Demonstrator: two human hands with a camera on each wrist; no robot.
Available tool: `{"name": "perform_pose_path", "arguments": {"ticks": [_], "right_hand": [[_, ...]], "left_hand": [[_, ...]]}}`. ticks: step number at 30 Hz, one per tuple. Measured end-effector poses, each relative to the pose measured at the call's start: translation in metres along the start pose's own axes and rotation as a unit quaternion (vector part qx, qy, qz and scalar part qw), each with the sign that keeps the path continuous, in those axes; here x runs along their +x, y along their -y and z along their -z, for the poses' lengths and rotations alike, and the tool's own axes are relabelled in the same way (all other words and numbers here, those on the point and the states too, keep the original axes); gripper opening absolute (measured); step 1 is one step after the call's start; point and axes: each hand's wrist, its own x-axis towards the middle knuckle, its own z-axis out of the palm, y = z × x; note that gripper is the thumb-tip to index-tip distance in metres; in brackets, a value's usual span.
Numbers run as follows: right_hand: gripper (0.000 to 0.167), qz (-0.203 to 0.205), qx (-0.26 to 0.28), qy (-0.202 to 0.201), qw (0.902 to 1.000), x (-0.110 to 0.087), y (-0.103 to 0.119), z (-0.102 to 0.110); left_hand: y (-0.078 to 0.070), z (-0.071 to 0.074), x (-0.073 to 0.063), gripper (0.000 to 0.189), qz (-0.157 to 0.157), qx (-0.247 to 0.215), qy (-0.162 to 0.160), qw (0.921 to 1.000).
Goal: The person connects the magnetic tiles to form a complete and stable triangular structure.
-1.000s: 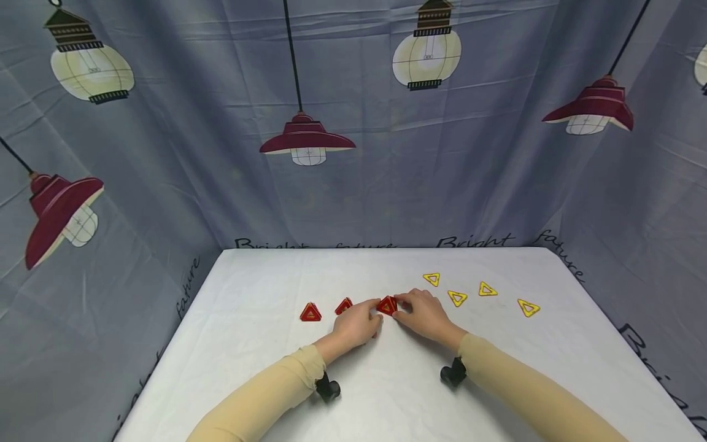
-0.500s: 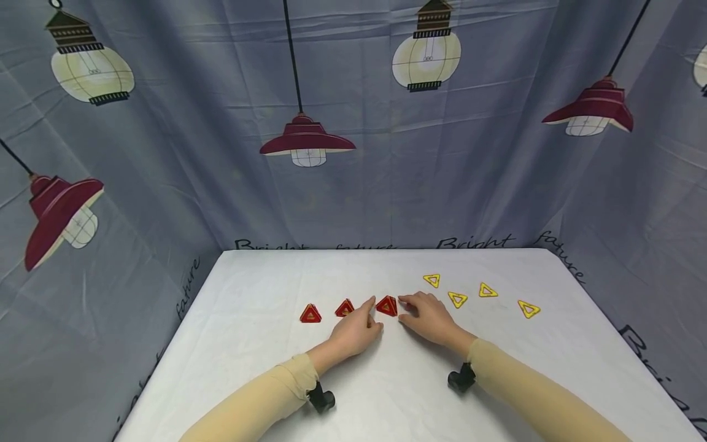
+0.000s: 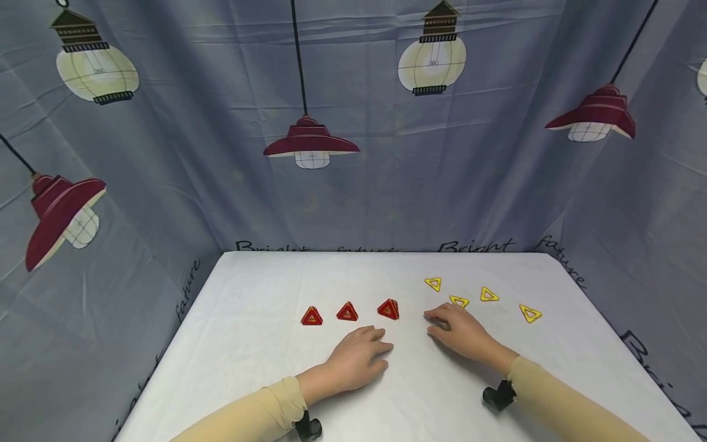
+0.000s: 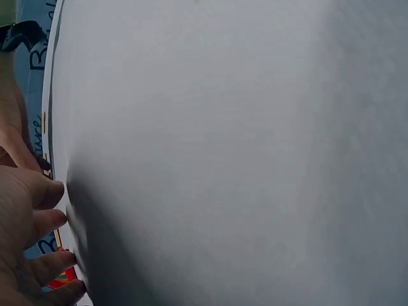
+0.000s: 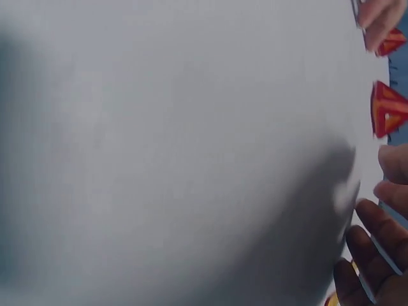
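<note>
Three red pyramids stand on the white worktop (image 3: 254, 288) in a row roughly along the line of its far edge, each apart from the next. The left pyramid (image 3: 312, 317) is nearest the left edge, the middle pyramid (image 3: 347, 312) comes next, and the right pyramid (image 3: 389, 309) sits about midway between the side edges.

The person's left hand (image 3: 358, 359) is on the near side of the row, its fingers loose, parted and holding nothing. I can't tell whether its fingertips touch the cloth.

The right hand (image 3: 463, 333) is off to the right of the pyramids, its fingers lightly bent, thumb and forefinger apart, with nothing between them. It partly covers a yellow triangle (image 3: 458, 301); whether it touches that piece I can't tell.

Three more lie flat toward the far right corner: one triangle (image 3: 433, 279) nearest the far edge, another (image 3: 489, 289) beyond the hand, and the last (image 3: 521, 310) nearest the right edge.
</note>
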Motion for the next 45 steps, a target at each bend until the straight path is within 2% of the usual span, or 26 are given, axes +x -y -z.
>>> {"name": "perform_pose_path", "arguments": {"ticks": [3, 8, 15, 18, 24, 29, 34, 37, 45], "right_hand": [[0.033, 0.001, 0.009, 0.005, 0.9999, -0.008, -0.008, 0.008], [0.033, -0.009, 0.008, 0.003, 0.9999, -0.019, -0.022, 0.019], [0.034, -0.051, -0.021, -0.034, 0.9979, -0.030, -0.046, 0.037], [0.034, -0.067, -0.032, -0.052, 0.9959, -0.033, -0.057, 0.046], [0.036, -0.106, -0.046, -0.090, 0.9892, -0.045, -0.082, 0.064], [0.037, -0.126, -0.081, -0.116, 0.9819, -0.059, -0.107, 0.075], [0.052, -0.159, -0.103, -0.082, 0.9785, -0.072, -0.126, 0.080], [0.062, -0.172, -0.104, -0.056, 0.9780, -0.076, -0.130, 0.080], [0.076, -0.190, -0.137, -0.008, 0.9723, -0.074, -0.125, 0.074]], "left_hand": [[-0.006, -0.001, 0.001, 0.039, -0.017, 0.000, 0.021, 0.9996], [-0.022, -0.001, 0.009, 0.043, -0.044, -0.001, 0.057, 0.9974], [-0.045, -0.010, 0.031, 0.051, -0.101, 0.036, 0.081, 0.9909], [-0.054, -0.013, 0.043, 0.055, -0.112, 0.050, 0.082, 0.9891], [-0.068, -0.017, 0.069, 0.067, -0.098, 0.043, 0.070, 0.9918], [-0.077, -0.018, 0.089, 0.069, -0.074, 0.031, 0.065, 0.9946], [-0.091, -0.019, 0.107, 0.069, -0.059, 0.018, 0.059, 0.9964], [-0.098, -0.021, 0.116, 0.070, -0.051, 0.019, 0.058, 0.9968], [-0.103, -0.030, 0.131, 0.074, -0.008, 0.067, 0.048, 0.9966]]}}
